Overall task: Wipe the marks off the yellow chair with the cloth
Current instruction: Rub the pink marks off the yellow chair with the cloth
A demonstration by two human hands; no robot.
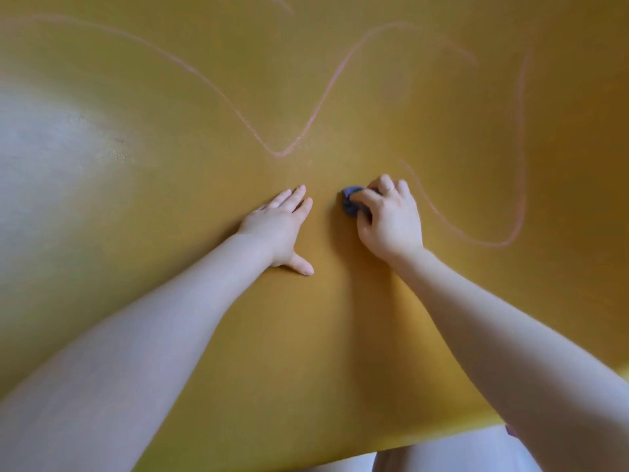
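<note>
The yellow chair surface (170, 206) fills nearly the whole view. Pink chalk-like marks run across it: a long V-shaped line (279, 153) above my hands and a looping line (490, 243) to the right. My right hand (388, 219) is closed on a small bunched dark blue-grey cloth (350, 201), pressing it against the yellow surface just left of the looping mark. My left hand (279, 229) lies flat on the surface beside it, fingers together, thumb out, holding nothing.
The chair's near edge (340, 447) runs along the bottom, with a pale floor or clothing below it. A bright glare patch (51, 137) lies on the left of the surface. More faint pink marks (272, 0) cross the top.
</note>
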